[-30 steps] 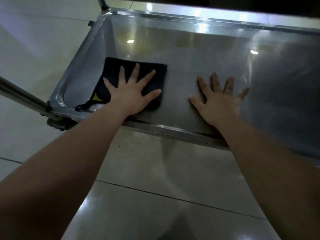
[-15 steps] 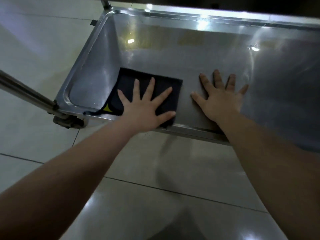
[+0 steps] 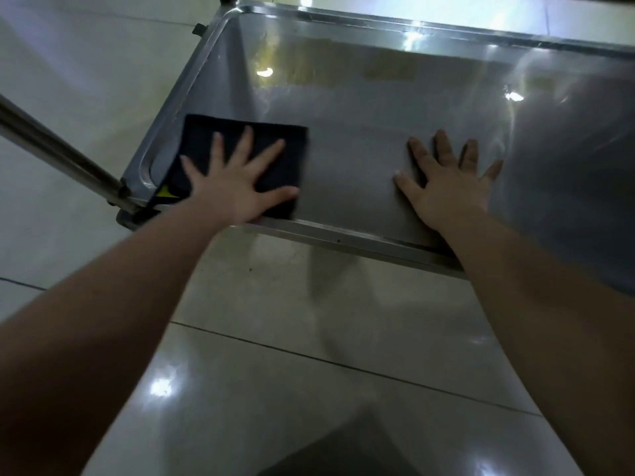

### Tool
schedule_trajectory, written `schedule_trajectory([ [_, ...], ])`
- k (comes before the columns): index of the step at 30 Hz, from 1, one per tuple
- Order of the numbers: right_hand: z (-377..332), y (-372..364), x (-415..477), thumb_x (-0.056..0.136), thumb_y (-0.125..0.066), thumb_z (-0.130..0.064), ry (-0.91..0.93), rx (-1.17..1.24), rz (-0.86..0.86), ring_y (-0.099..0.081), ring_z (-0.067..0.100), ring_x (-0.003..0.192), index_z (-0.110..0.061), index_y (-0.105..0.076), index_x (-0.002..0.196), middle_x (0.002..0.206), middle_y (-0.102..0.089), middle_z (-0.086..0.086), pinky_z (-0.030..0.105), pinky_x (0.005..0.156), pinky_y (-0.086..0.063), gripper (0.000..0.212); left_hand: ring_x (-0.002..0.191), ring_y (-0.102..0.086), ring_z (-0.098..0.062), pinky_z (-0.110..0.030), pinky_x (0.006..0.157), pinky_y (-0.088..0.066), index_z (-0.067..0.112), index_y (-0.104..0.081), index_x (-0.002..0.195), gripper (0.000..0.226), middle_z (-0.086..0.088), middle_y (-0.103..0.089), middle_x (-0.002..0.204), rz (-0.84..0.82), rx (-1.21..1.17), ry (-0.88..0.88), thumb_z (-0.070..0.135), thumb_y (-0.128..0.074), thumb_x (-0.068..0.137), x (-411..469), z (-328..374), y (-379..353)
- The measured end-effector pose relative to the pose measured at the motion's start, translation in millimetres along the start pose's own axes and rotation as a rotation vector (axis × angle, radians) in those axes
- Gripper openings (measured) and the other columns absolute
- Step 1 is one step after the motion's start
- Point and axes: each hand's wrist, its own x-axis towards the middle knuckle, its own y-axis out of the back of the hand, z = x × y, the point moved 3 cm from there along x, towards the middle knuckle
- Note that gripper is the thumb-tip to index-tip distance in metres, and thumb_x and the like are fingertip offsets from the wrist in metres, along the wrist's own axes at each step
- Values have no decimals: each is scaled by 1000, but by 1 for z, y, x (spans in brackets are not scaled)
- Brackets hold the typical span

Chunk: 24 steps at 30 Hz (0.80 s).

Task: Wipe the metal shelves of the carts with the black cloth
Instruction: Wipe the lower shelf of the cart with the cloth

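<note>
Pressing down flat with fingers spread, the left hand (image 3: 233,187) lies palm down on top of the one black cloth (image 3: 287,170), with nothing pinched or curled. The right hand (image 3: 446,190) is just as flat and splayed, its palm bare on the metal shelf (image 3: 360,132), well apart from the cloth and from the other hand. That makes two hands, two bare forearms and one cloth.

The cloth is folded into a rough rectangle in the shelf's near left corner, reaching the front rim. A small yellow tag (image 3: 165,192) shows at the cloth's near left corner. The right hand rests toward the middle of the shelf's front edge, its heel close to the rim.

One shelf is in view, a shallow steel tray with a raised lip. One steel tube (image 3: 58,156) runs leftward from the shelf's near left corner. In front of and below the shelf lies a glossy tiled floor (image 3: 275,338).
</note>
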Motion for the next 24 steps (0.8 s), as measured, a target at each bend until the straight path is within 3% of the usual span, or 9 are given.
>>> schedule_trajectory([
  [4,-17,7,-5,93,-9,-70,-74,-72,8,11,44,148,-48,13,151,165,9,-7,80,102,11,66,148,24,-33,-74,109,9,66,18,140,90,14,26,161,-31,30,31,95,-14,62,1,-23,1],
  [6,-51,16,-7,98,-18,-62,43,-14,84,13,42,148,-47,16,151,165,7,-8,78,101,15,64,147,24,-34,-75,108,9,66,20,140,88,13,27,160,-20,32,15,95,-11,62,2,-19,0],
  [8,-96,16,-7,101,-22,-57,178,32,92,10,37,150,-45,15,151,166,4,-8,74,108,10,64,147,25,-34,-76,108,8,66,20,139,87,14,28,160,-2,25,4,96,-12,65,4,-19,0],
  [11,-134,6,-7,98,-10,-63,172,-45,42,3,41,149,-44,11,153,166,4,-8,70,112,1,61,147,25,-35,-76,107,9,65,19,141,82,12,27,161,-12,8,5,93,-17,73,-2,-20,-1],
  [17,-130,-4,-12,96,-7,-65,140,-58,9,5,40,149,-46,11,152,165,8,-10,69,113,0,62,147,23,-36,-77,107,6,63,22,140,77,9,25,162,31,45,-43,90,-11,76,-26,-24,-15],
  [24,-131,-7,-15,96,-4,-65,129,-45,-17,13,38,149,-46,15,152,164,14,-11,66,115,5,61,148,20,-37,-79,105,8,64,13,143,83,8,21,163,106,29,-54,95,-16,72,35,-55,3],
])
